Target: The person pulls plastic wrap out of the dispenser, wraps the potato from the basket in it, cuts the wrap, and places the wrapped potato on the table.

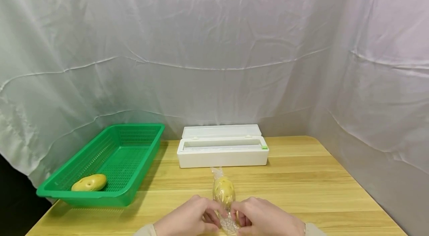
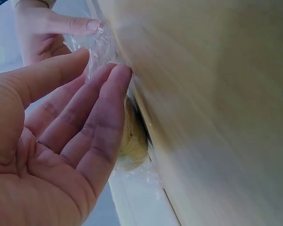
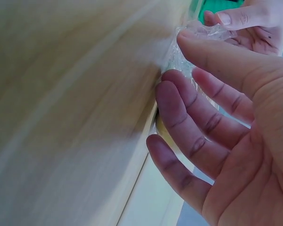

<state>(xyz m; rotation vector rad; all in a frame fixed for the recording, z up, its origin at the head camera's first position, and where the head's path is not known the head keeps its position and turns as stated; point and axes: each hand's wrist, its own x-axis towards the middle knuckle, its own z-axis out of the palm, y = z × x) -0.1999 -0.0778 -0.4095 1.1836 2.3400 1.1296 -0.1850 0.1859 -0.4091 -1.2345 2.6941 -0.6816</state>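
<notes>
A yellow potato (image 1: 223,189) wrapped in clear cling film (image 1: 229,225) lies on the table in front of me, one twisted end of film pointing toward the back. My left hand (image 1: 197,215) is at the near end on the left side, fingers bent, pinching the loose film. From the right, my right hand (image 1: 264,216) pinches the same crumpled end between thumb and fingers. Both wrist views show the bunched film (image 2: 101,47) at the fingertips, close over the tabletop. There the potato (image 2: 133,141) is partly hidden behind the fingers.
A green basket (image 1: 126,195) stands at the left with another potato (image 1: 89,183) in its near corner. Behind the wrapped potato sits a white cling film dispenser (image 1: 222,159), its lid (image 1: 221,131) raised. Grey-white cloth (image 1: 214,50) hangs along the back and right side.
</notes>
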